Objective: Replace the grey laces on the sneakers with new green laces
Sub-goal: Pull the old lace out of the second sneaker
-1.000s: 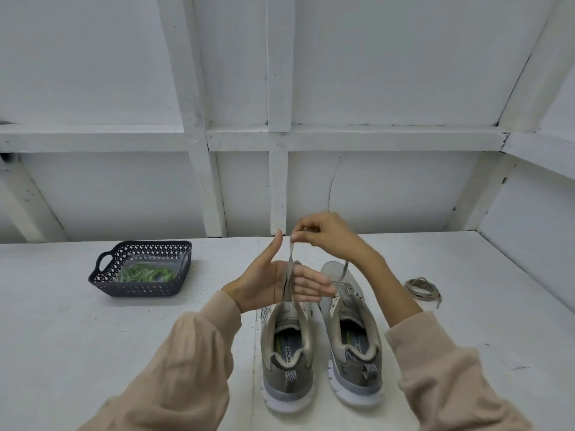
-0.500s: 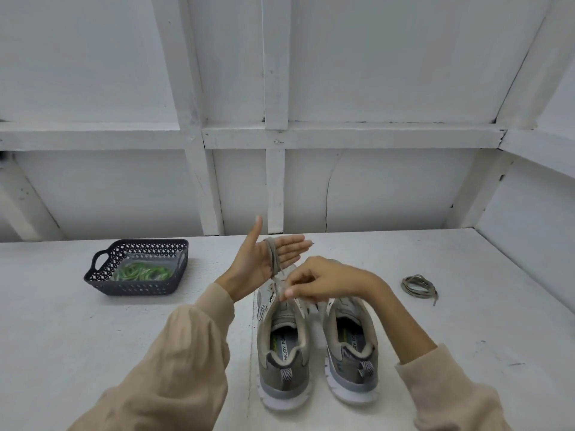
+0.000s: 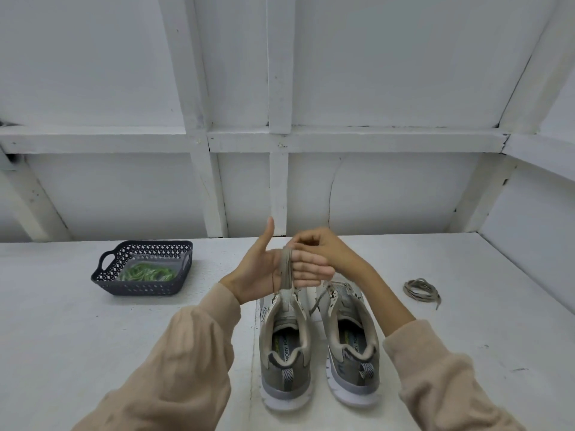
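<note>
Above the toes of the two sneakers, the right hand [image 3: 320, 247] pinches the grey lace [image 3: 285, 269] with curled fingertips, at the top edge of the left hand [image 3: 259, 272]. The left hand stands on edge with its thumb straight up. Its fingers are straight and together, pointing toward the right hand, and the lace is wound around them in a few turns.

Directly beneath the grip stands the left sneaker [image 3: 284, 353], and the right sneaker [image 3: 351, 346] stands just beside it under the right wrist, both with heels toward the person. A loose grey strand trails between them; whether it joins the wraps cannot be told.

Left of the grip lies bare table [image 3: 77, 337], then, well apart, a dark basket [image 3: 140, 287] holding green laces [image 3: 146, 272]. Right of the grip, past more bare top, lies a coiled lace [image 3: 420, 289]. Close behind the grip the table ends at a white wall [image 3: 389, 194]. Both forearms, in beige sleeves [image 3: 186, 368], rise from the near edge.
</note>
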`<state>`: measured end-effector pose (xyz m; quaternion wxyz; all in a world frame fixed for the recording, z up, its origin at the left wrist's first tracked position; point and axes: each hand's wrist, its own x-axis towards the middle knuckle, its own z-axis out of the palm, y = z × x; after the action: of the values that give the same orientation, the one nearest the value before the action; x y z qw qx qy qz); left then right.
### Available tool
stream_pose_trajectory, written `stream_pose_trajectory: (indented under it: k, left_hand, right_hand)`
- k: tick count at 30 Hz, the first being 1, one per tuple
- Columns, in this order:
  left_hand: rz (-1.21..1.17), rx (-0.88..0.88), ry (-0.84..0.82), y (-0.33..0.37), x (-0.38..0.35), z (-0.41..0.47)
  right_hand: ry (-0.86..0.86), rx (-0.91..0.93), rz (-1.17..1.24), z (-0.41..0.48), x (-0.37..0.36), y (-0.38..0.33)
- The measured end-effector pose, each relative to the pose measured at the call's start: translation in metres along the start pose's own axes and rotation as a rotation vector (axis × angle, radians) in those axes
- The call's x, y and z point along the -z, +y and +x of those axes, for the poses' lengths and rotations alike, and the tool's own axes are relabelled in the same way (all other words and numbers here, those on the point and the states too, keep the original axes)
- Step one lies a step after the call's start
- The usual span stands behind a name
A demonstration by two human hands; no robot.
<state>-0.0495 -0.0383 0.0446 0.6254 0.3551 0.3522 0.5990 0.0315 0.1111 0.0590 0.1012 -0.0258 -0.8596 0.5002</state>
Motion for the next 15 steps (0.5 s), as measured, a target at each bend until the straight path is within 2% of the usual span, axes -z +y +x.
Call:
stream_pose_trajectory:
  k: [2,3,6,8,11,13,15]
  left_hand:
    - [-0.077,-0.085,0.020,0.005,0.001,-0.001]
    - [-0.123,-0.133,0.035,0.008,0.001,-0.002]
    - [-0.217,-0.248,0.126,0.016,0.004,-0.001]
    - [-0.172,-0.267,0.204,0.019,0.009,0.000]
    - [0.015,-0.193,0.315,0.015,0.017,0.002]
    - [0.143,-0.103,0.347,0.008,0.019,0.003]
    - [0.202,-0.011,0.336,-0.001,0.016,0.003]
  right_hand:
    - [0.033,-0.153,0.203,-0.006,-0.012,0.007]
    - [0.017,-0.198,0.229,-0.011,-0.016,0.011]
    - [-0.183,-0.133,0.049,-0.028,-0.023,0.021]
    - [-0.350,-0.144,-0.005,-0.037,-0.021,0.017]
    - [-0.474,-0.098,-0.098,-0.039,-0.010,-0.006]
    - [-0.437,-0.055,-0.125,-0.037,0.004,-0.025]
    - [-0.325,0.006,-0.151,-0.031,0.018,-0.041]
